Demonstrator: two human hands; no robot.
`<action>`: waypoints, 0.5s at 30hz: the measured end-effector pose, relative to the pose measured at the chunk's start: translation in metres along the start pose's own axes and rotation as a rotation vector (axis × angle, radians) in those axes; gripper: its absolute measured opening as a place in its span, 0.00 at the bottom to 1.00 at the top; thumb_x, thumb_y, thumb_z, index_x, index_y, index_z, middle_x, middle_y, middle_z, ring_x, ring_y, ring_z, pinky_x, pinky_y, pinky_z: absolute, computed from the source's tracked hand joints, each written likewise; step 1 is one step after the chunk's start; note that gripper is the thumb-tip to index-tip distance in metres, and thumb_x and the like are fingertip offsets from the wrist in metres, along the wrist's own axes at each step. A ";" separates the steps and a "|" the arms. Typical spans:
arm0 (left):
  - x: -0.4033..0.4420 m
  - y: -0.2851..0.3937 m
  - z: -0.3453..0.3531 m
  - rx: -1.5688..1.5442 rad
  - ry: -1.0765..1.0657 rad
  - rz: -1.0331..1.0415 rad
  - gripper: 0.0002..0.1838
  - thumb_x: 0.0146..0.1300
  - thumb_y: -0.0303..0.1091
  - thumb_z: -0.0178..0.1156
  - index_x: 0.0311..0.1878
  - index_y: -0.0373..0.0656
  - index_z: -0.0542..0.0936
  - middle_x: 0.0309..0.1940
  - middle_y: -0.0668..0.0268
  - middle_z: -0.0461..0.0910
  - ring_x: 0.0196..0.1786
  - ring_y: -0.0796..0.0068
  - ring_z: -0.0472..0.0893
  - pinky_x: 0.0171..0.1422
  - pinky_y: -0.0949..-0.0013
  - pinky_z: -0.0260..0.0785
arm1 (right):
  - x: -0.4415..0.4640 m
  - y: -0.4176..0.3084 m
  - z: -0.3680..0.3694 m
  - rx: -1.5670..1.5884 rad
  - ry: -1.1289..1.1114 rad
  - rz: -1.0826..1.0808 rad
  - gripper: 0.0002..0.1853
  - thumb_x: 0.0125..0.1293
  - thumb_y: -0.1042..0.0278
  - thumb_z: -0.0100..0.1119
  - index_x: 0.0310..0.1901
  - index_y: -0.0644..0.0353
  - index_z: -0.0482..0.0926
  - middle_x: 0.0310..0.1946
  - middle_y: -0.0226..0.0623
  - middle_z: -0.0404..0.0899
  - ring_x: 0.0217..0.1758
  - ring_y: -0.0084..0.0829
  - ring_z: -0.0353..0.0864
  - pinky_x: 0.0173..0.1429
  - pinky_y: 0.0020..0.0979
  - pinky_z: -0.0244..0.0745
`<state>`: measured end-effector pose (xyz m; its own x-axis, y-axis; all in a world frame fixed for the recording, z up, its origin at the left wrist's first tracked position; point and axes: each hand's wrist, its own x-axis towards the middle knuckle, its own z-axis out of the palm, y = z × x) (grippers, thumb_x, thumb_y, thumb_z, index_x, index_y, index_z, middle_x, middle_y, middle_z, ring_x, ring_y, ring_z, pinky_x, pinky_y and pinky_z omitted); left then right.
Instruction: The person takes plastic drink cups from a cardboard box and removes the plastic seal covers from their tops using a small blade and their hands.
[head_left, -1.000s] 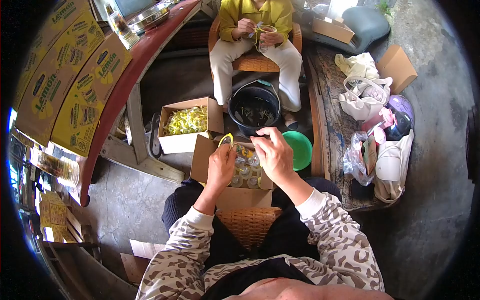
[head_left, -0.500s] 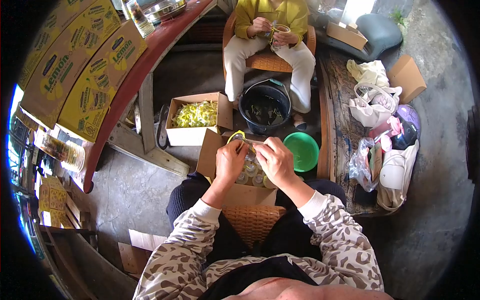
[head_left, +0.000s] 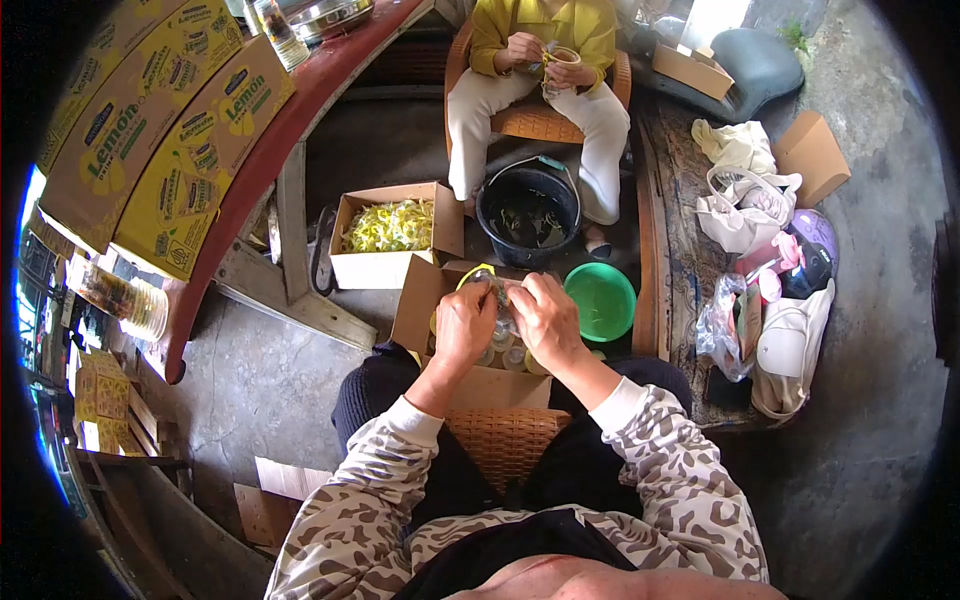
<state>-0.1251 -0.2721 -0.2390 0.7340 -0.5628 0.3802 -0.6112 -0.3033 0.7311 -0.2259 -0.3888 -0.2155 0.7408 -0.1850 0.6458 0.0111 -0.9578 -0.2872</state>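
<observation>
In the head view, my left hand (head_left: 466, 322) and my right hand (head_left: 546, 320) are close together above an open cardboard box (head_left: 497, 389). Fingers of both hands are closed on a clear plastic cup (head_left: 505, 308), partly hidden behind them. A curved yellow strip (head_left: 477, 273) shows at its far left, just beyond my left fingers. Several clear cups (head_left: 514, 356) with pale rims stand inside the box below my hands.
Beyond stand a box of yellow strips (head_left: 392, 225), a black bucket of water (head_left: 528, 215) and a green basin (head_left: 601, 303). A seated person (head_left: 538, 75) holds a cup. Lemon-drink cartons (head_left: 190, 170) fill the left bench; bags (head_left: 785, 345) lie right.
My right hand has shifted slightly left, closer to my left hand. More of the clear cup shows between my fingers, and the yellow strip appears slightly turned.
</observation>
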 end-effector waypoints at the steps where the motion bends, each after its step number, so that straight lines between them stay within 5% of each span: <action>1: -0.001 0.000 0.000 -0.004 -0.019 -0.011 0.07 0.63 0.28 0.63 0.35 0.33 0.82 0.26 0.47 0.81 0.31 0.46 0.83 0.35 0.55 0.72 | 0.000 0.001 0.002 -0.009 -0.007 0.002 0.14 0.50 0.80 0.68 0.40 0.61 0.82 0.33 0.33 0.74 0.39 0.37 0.79 0.39 0.37 0.76; 5: -0.010 0.002 0.008 -0.005 -0.038 0.066 0.06 0.64 0.28 0.63 0.36 0.35 0.83 0.28 0.48 0.81 0.31 0.46 0.83 0.34 0.55 0.72 | -0.001 0.011 0.015 -0.020 0.009 0.068 0.12 0.52 0.79 0.68 0.40 0.62 0.83 0.32 0.35 0.75 0.37 0.38 0.80 0.38 0.37 0.76; 7: -0.008 0.002 0.009 -0.018 -0.051 0.060 0.06 0.65 0.29 0.63 0.36 0.35 0.83 0.28 0.48 0.82 0.30 0.47 0.83 0.34 0.56 0.71 | 0.000 0.016 0.015 0.142 -0.019 0.284 0.09 0.55 0.79 0.68 0.39 0.61 0.84 0.30 0.36 0.76 0.34 0.39 0.81 0.37 0.38 0.76; 15: 0.000 -0.003 0.003 -0.046 -0.016 -0.011 0.09 0.67 0.31 0.63 0.36 0.33 0.82 0.27 0.49 0.81 0.30 0.49 0.83 0.34 0.57 0.71 | -0.003 0.011 0.004 0.104 0.015 0.188 0.09 0.55 0.78 0.68 0.39 0.58 0.84 0.30 0.34 0.74 0.36 0.37 0.79 0.40 0.39 0.75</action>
<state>-0.1247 -0.2734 -0.2427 0.7354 -0.5723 0.3629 -0.5885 -0.2737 0.7608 -0.2255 -0.3977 -0.2234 0.7262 -0.3620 0.5844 -0.0561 -0.8785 -0.4744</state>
